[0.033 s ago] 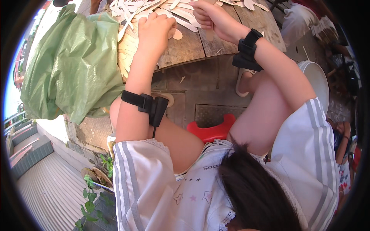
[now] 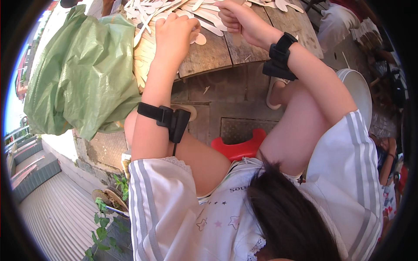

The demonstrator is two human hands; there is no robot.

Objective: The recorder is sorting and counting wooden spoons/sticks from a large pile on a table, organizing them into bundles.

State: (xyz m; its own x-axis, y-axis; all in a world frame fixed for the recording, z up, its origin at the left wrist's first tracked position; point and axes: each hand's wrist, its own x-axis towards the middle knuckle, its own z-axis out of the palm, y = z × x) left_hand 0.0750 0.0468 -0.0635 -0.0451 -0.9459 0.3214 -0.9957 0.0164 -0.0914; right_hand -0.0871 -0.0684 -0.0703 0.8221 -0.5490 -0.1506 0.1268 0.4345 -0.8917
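Observation:
A heap of pale flat wooden sticks with rounded, widened ends (image 2: 152, 9) lies on a plank table (image 2: 204, 58) at the top of the view. My left hand (image 2: 175, 37) is over the heap's near edge, fingers curled inward. Beside its fingertips shows the rounded end of one stick (image 2: 200, 39); whether the hand grips it is hidden. To the right, my right hand (image 2: 244, 21) is closed, with thumb and forefinger together near the picture's top edge. What it holds, if anything, I cannot make out. Both forearms wear black straps with small black boxes.
A large green woven sack (image 2: 82, 78) stands at the table's left side. Between my knees is a red plastic stool (image 2: 241, 145). A white bucket (image 2: 355, 87) stands by my right leg, and another person's light-trousered leg (image 2: 335, 26) is at the upper right.

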